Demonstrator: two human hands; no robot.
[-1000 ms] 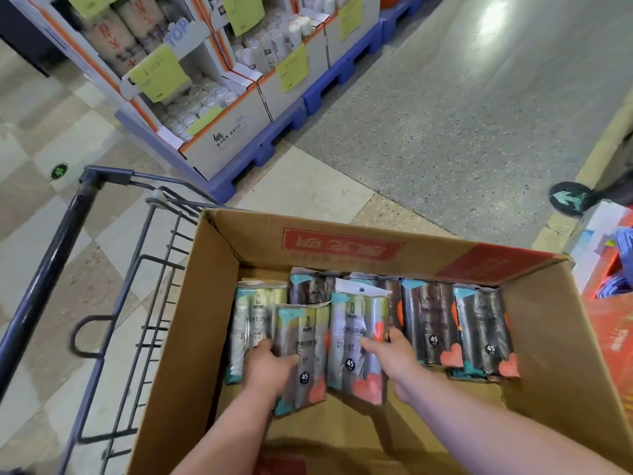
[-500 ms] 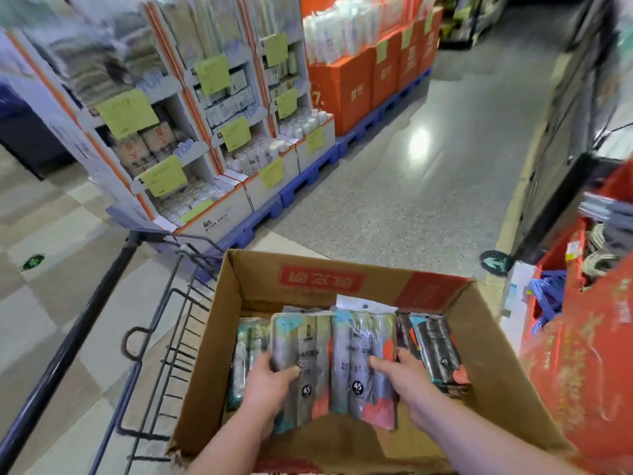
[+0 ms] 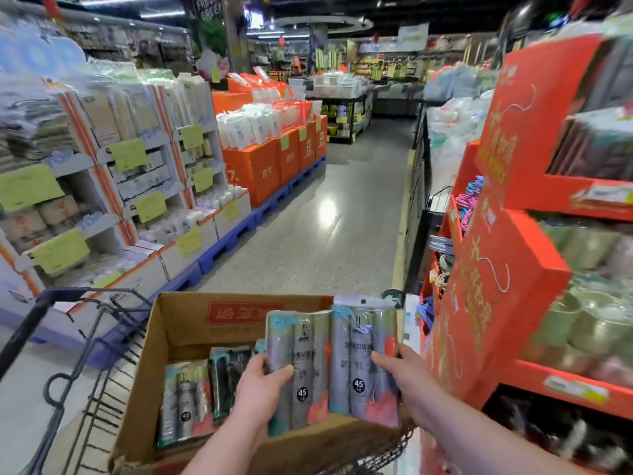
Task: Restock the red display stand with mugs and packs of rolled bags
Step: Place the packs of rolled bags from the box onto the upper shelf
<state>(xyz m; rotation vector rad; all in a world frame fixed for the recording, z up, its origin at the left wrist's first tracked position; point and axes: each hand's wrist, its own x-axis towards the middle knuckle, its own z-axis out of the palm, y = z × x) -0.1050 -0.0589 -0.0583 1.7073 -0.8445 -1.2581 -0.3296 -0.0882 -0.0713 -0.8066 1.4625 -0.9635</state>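
Low in the middle of the frame, the left hand point(image 3: 260, 382) has its grip curled round one pack of rolled bags point(image 3: 301, 354), and the right hand point(image 3: 397, 368) has its grip on a second pack point(image 3: 363, 351) touching it, both upright over the cardboard box point(image 3: 185, 323). More packs point(image 3: 186, 399) lie in the box's left half, and the box sits in a cart point(image 3: 51, 303) at lower left. The red display stand point(image 3: 496, 303) fills the right side, with blurry greenish mugs point(image 3: 589, 323) on a shelf.

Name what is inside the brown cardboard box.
The brown cardboard box shows plastic-wrapped packs of rolled bags at its left end. Two held packs, left hand and right hand hide the rest.
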